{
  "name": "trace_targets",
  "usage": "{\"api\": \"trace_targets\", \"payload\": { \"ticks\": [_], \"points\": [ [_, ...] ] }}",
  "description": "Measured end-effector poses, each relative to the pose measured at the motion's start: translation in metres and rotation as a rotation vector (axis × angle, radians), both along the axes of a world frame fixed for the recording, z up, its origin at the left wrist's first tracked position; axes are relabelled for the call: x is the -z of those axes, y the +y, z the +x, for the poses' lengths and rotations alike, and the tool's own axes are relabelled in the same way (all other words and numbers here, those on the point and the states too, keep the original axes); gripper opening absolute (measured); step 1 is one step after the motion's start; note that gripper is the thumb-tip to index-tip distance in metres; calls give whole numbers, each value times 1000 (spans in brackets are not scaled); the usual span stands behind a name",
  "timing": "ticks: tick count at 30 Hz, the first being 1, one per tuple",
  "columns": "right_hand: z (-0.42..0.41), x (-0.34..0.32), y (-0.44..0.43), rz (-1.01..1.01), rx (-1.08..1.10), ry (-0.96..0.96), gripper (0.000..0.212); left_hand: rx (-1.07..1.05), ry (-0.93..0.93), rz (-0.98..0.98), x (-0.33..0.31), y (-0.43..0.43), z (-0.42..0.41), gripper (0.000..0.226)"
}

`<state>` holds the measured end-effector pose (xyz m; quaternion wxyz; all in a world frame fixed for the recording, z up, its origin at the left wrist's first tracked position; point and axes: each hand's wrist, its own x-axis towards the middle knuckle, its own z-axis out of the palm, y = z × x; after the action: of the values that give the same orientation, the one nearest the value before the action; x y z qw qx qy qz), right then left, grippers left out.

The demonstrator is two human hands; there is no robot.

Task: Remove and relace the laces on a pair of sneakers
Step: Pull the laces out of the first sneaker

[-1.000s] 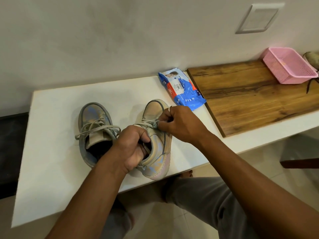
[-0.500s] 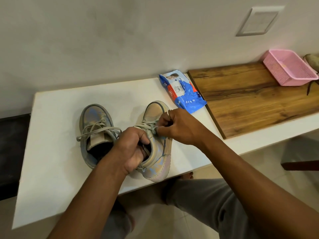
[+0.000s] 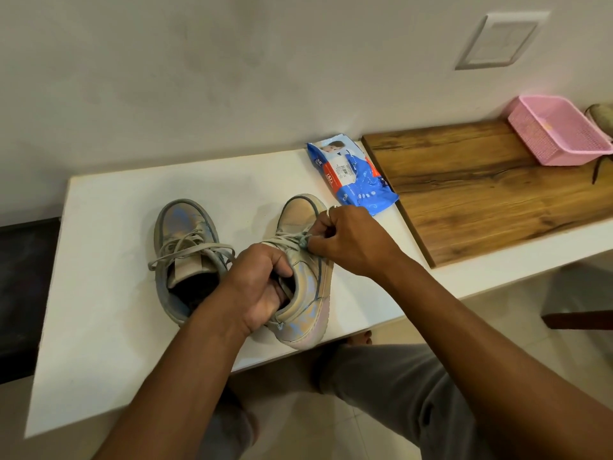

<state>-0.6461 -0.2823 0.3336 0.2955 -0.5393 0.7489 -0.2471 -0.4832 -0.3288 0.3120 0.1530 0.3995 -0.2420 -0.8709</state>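
Two beige sneakers with blue smudges stand side by side on the white table (image 3: 109,293), toes toward the wall. The left sneaker (image 3: 180,234) is laced, with its lace ends loose over the tongue. My left hand (image 3: 262,287) grips the collar of the right sneaker (image 3: 305,293), fingers inside the opening. My right hand (image 3: 345,240) pinches that shoe's grey lace (image 3: 302,241) at the right-side eyelets, over the tongue. Both hands hide most of the lacing.
A blue wipes packet (image 3: 348,177) lies just beyond the right sneaker. A dark wooden board (image 3: 481,194) covers the table's right part, with a pink basket (image 3: 560,131) at its far end. A wall rises behind; my knees sit below the front edge.
My right hand's fingers have shifted slightly on the lace at the eyelets. The camera has tilted a little, so everything sits lower in view. Both shoes stay in place.
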Motion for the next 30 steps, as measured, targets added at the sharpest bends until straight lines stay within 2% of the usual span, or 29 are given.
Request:
{"api": "trace_targets", "payload": {
  "ticks": [3, 8, 12, 17, 21, 26, 30],
  "points": [
    [2, -5, 4, 65, -81, -137, 8, 10, 26, 8, -2, -1, 3, 51],
    [0, 0, 1, 10, 56, -44, 13, -4, -2, 0, -1, 1, 0, 51],
    [2, -8, 5, 94, -80, -166, 10, -2, 10, 1, 0, -2, 3, 58],
    [1, -1, 1, -6, 57, 2, 13, -4, -4, -10, 2, 0, -2, 59],
    [1, -9, 6, 113, -106, -169, 12, 7, 6, 1, 0, -3, 2, 51],
    [-3, -1, 0, 7, 34, -20, 13, -5, -20, -5, 1, 0, -2, 57],
    [-7, -8, 5, 127, -137, -88, 11, -4, -4, -6, 0, -2, 1, 53]
  ]
}}
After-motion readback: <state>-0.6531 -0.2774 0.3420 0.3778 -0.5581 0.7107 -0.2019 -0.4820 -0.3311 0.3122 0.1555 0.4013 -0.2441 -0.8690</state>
